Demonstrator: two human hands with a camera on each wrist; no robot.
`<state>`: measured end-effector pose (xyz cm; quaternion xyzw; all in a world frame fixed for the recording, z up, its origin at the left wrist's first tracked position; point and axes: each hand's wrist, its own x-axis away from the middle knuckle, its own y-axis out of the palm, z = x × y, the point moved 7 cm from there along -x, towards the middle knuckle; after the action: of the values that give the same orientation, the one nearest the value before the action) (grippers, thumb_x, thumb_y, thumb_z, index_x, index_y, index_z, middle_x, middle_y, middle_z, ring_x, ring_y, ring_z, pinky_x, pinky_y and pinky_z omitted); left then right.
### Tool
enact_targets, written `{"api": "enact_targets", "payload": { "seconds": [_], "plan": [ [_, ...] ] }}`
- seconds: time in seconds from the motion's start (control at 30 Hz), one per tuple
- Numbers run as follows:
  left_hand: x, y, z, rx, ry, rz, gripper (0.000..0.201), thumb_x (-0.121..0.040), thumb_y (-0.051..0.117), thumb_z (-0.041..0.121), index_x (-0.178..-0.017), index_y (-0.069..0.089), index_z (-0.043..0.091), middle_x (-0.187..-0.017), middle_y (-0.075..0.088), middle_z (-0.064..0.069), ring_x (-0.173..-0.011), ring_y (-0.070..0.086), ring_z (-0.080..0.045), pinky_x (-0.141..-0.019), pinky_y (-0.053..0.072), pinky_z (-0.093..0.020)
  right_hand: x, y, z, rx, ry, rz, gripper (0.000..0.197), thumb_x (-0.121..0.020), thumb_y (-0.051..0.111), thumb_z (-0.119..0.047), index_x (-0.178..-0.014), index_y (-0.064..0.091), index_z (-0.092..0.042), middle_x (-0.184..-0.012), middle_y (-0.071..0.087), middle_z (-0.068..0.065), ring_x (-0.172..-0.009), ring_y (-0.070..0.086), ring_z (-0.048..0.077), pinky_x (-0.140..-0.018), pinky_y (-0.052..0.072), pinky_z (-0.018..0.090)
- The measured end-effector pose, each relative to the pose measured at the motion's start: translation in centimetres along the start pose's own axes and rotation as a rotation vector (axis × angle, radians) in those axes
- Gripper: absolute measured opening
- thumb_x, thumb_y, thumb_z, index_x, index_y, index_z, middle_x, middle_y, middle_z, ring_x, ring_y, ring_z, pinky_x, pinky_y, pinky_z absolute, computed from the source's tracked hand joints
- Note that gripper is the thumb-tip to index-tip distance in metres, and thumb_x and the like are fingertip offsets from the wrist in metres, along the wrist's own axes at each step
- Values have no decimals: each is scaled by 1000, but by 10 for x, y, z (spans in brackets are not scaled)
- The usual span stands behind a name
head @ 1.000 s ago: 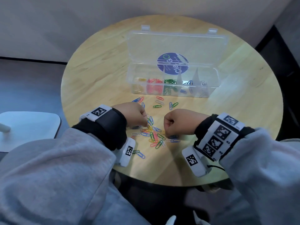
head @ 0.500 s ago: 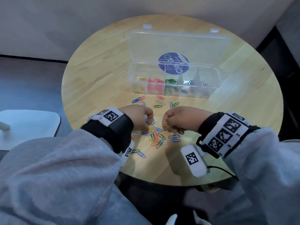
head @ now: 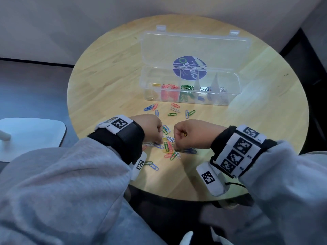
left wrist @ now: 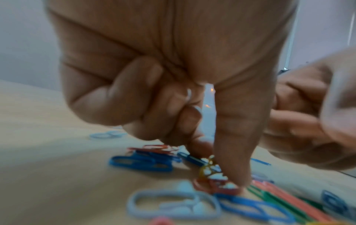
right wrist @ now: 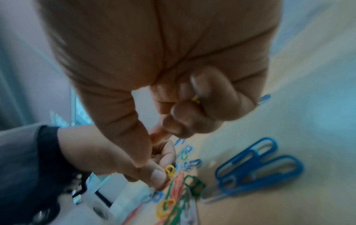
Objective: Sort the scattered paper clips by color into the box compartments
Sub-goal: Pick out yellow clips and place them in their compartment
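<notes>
Now both hands have dropped back onto the pile (head: pixel 169 149): right hand (head: pixel 191 134) curls round yellow clips (right wrist: pixel 195 98), pinching another; left hand (head: pixel 150 129) grips a white clip (left wrist: pixel 188 95). Box (head: pixel 230 96) waits beyond.

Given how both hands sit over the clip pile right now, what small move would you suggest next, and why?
Probably lift the right hand and carry its yellow clips to the box, leftmost compartment, where one yellow clip lies. Thumb and finger already pinch one, and another shows inside the curled fingers.
</notes>
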<state>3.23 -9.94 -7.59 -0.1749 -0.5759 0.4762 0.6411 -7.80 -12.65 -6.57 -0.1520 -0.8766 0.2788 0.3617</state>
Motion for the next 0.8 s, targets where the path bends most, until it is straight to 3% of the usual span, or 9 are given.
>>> {"api": "enact_targets", "payload": {
  "seconds": [0.17,0.27,0.37,0.53,0.8],
  "plan": [
    [4,-6,-7,100,1,-24,14,-79,67,23,-69,57,21,-65,59,6,-65,51,-14,-66,40,-24,0,12,-12,162,-38,-12,3,-80,66,-19,-80,65,-21,-47,50,-10,-38,46,-7,-37,31,6],
    [10,-18,-11,297,0,-44,13,-79,69,21,-71,59,20,-62,53,2,-59,44,-15,-61,37,-24,-4,17,-14,183,-49,-17,13,-79,71,-28,-88,65,-21,-54,50,-10,-47,47,0,-46,33,15],
    [15,-31,-17,647,-28,1,22,-83,62,7,-64,54,14,-70,53,-6,-59,42,-15,-51,36,-20,-7,20,-14,206,-46,10,16,-79,71,-29,-89,63,-21,-61,46,-10,-55,42,2,-51,32,23],
    [20,-47,-20,1081,-4,92,30,-87,44,-3,-62,44,13,-64,54,-5,-51,46,-10,-37,34,-11,-9,20,-17,285,-46,5,11,-81,69,-24,-83,59,-18,-59,49,-11,-54,42,2,-48,29,21],
    [19,-47,-19,1333,-7,77,32,-83,34,-5,-59,37,16,-59,50,-4,-38,40,-7,-34,28,-10,-8,20,-16,340,-48,-4,10,-82,65,-17,-79,56,-19,-60,46,-9,-54,40,5,-48,29,21]
  ]
}}
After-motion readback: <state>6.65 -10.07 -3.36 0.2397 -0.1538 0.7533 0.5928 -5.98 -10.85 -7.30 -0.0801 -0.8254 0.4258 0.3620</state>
